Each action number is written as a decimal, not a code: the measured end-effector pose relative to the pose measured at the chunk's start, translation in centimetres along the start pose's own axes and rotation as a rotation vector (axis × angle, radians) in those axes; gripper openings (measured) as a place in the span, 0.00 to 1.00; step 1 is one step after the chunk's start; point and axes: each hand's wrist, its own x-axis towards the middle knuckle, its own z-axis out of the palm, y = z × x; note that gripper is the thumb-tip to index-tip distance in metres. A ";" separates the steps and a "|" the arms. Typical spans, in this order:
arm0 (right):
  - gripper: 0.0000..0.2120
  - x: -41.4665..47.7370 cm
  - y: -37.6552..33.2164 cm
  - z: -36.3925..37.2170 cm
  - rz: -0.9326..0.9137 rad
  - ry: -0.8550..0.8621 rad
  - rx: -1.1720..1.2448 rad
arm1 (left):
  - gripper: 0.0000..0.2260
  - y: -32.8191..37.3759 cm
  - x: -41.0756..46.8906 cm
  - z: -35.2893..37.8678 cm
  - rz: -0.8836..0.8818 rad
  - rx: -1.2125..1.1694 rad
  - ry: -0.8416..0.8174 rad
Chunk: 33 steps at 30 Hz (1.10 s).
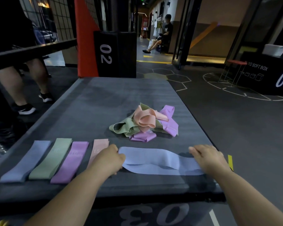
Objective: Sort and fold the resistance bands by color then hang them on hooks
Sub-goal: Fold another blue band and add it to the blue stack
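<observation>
1. Blue band [160, 162]: lies flat across the bench [104, 98] front; likely light, soft and stretchy, best held by its ends.
2. Pile [144, 123]: tangled bands, just behind.
3. Left hand [109, 160]: grip pinches the left end.
4. Right hand [209, 159]: presses the right end, fingers loose.

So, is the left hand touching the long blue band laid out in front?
Touching. The head view shows the left hand holding the left end of the long blue band, no gap between them.

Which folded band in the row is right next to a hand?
The pink band, at the right end. The left hand, holding the long blue band, covers part of it; the folded blue band, green band and purple band lie farther left.
</observation>
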 end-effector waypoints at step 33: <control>0.14 0.6 1.9 -0.9 0.371 0.094 0.692 | 0.10 -1.0 0.7 0.4 0.086 0.020 0.149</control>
